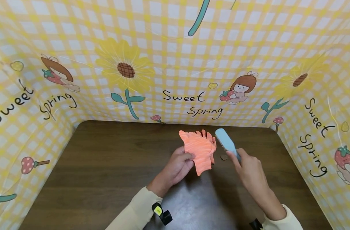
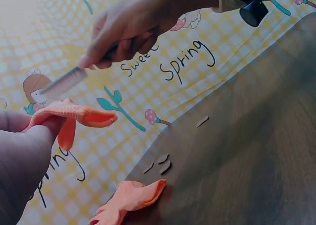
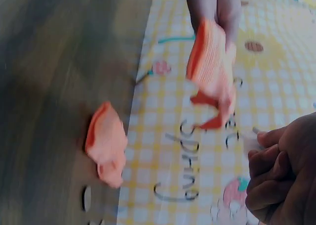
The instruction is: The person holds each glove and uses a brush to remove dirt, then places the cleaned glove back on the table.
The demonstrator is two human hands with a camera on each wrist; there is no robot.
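My left hand (image 1: pixel 179 164) pinches an orange knit glove (image 1: pixel 196 148) by one side, thumb on top, and holds it above the table. My right hand (image 1: pixel 250 171) grips the handle of a light blue brush (image 1: pixel 225 139), whose head is tilted toward the glove's finger side. In the left wrist view the bristles (image 2: pixel 66 84) face down, just above the held glove (image 2: pixel 74 113). A second orange glove (image 3: pixel 106 143) lies on the table below; the held one mostly hides it in the head view.
Several small, thin brown pieces (image 2: pixel 165 166) lie on the dark wooden table (image 1: pixel 120 179) near the second glove. A yellow checked cloth (image 1: pixel 169 70) with flowers and lettering walls the table at the back and both sides.
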